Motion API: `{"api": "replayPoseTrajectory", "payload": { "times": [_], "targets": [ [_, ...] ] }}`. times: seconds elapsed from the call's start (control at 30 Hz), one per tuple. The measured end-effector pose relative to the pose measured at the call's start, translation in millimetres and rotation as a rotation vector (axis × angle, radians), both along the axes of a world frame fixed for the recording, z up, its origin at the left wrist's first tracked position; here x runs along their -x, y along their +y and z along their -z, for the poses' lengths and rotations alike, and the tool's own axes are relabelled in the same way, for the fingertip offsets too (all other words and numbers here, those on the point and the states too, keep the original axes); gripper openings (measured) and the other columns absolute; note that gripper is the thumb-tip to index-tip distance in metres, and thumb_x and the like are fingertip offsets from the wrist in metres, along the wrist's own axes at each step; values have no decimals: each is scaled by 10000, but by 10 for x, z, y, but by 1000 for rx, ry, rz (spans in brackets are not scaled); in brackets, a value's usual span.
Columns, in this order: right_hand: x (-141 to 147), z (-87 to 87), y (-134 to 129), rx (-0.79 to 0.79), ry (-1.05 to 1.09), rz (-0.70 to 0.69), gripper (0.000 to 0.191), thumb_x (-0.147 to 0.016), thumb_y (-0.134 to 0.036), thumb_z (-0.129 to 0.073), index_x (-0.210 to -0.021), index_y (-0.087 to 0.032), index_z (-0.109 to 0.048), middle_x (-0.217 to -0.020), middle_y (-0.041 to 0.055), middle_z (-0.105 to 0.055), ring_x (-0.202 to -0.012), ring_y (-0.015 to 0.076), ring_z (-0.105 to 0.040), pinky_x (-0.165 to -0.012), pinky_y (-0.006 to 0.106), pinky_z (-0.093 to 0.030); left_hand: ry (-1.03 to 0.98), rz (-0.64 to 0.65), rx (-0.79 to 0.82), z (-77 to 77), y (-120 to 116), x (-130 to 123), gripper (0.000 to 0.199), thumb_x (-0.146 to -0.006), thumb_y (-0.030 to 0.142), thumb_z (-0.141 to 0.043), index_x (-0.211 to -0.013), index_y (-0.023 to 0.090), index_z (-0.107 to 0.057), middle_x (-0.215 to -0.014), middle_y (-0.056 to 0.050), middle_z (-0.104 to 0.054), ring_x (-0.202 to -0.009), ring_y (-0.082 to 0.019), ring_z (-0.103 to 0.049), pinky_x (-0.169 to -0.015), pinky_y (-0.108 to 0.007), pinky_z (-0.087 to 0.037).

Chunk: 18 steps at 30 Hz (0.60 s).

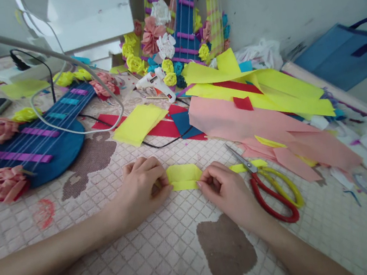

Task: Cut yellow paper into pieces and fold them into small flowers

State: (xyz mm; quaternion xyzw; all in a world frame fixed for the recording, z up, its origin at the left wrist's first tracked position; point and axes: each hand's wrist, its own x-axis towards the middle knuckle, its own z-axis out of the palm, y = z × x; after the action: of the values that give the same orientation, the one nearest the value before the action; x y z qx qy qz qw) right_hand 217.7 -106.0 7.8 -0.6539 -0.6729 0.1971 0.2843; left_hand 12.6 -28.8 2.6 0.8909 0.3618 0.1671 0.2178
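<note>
A small yellow fabric piece (184,175) lies on the quilted cloth, a fold running along its near edge. My left hand (144,186) pinches its left end, with the fingers closed. At the right end, my right hand (225,189) has thumb and fingertips closed on the near corner. Just right of that hand rest open scissors (274,199) with one red and one yellow handle. A narrow yellow strip (239,167) runs under the scissors. Beyond my hands lies a stack of yellow fabric squares (139,123), over red pieces (163,129).
A blue guitar-shaped craft (62,148) with fabric flowers stands left. A white glue gun (157,84) sits behind, its black cord looping forward. Pink sheets (236,114) and yellow sheets (274,89) pile at right. A white cable (120,120) arcs over the left side.
</note>
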Motion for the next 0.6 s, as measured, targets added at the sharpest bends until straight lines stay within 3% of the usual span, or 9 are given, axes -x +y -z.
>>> {"api": "replayPoseTrajectory", "payload": {
  "times": [0.6],
  "targets": [
    [12, 47, -7, 5, -60, 24, 132, -782, -119, -569, -720, -201, -486, -746, -15, -518, -645, 123, -506, -558, 246, -366, -9, -20, 3, 8, -5, -7, 41, -745, 174, -538, -708, 181, -554, -822, -7, -577, -852, -198, -487, -736, -350, -292]
  ]
}}
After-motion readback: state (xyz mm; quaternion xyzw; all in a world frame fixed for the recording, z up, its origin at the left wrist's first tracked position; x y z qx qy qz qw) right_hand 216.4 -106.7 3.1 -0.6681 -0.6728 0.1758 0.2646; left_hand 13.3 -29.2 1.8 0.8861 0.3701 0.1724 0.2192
